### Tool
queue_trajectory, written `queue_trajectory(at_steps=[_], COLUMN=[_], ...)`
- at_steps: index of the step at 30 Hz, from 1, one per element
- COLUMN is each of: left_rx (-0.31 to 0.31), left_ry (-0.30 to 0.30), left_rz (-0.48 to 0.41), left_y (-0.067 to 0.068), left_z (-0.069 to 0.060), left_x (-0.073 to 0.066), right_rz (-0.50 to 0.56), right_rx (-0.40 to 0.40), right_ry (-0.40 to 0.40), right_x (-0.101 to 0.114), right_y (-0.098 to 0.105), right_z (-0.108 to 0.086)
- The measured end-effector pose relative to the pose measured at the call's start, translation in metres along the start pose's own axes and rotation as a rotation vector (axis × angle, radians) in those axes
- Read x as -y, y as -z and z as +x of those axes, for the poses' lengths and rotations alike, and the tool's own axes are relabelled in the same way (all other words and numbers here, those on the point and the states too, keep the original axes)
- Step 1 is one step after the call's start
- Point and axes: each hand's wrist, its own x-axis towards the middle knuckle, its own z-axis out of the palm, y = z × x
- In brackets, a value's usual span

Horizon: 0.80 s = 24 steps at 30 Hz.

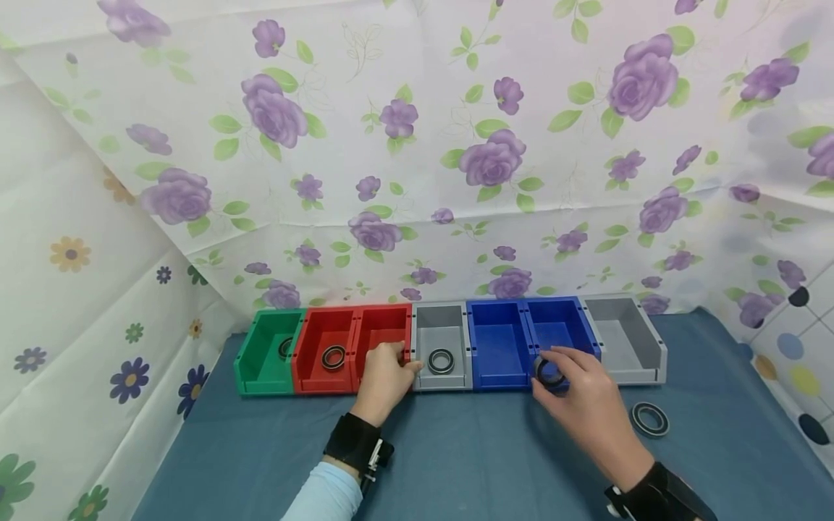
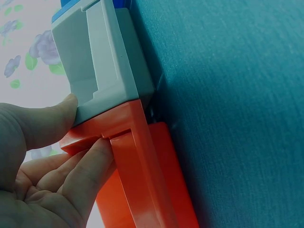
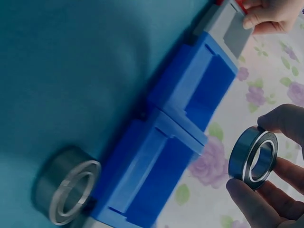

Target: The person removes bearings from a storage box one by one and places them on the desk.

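My right hand (image 1: 589, 398) pinches a ball bearing (image 3: 240, 161) between thumb and fingers, just over the front of the right-hand blue bin (image 1: 562, 325). In the right wrist view this bearing is tilted and apart from the bins. My left hand (image 1: 383, 383) grips the adjoining side walls of a red bin (image 2: 109, 124) and the small grey bin (image 2: 109, 92), thumb on the grey side and fingers inside the red one. A second bearing (image 1: 651, 433) lies on the blue cloth, right of my right hand. The left-hand blue bin (image 1: 498, 347) holds nothing visible.
Single bearings lie in the small grey bin, the left red bin (image 1: 323, 333) and the green bin (image 1: 263, 362). A wider grey bin (image 1: 625, 340) ends the row at right. Behind the row hangs a flowered curtain (image 1: 430, 239); blue cloth (image 1: 476, 456) covers the table.
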Motion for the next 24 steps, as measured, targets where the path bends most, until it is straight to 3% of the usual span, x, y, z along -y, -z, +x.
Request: queue_trajectory(at_steps=[14, 24], left_rx=[0.003, 0.008], left_ry=[-0.006, 0.017], left_rz=[-0.004, -0.008], left_y=[0.001, 0.001], left_z=[0.002, 0.001], left_x=[0.0, 0.001], right_rz=[-0.013, -0.029], right_rx=[0.125, 0.233], right_ry=[-0.093, -0.146], right_x=[-0.01, -0.01], right_y=[-0.012, -0.019], right_z=[-0.028, -0.036])
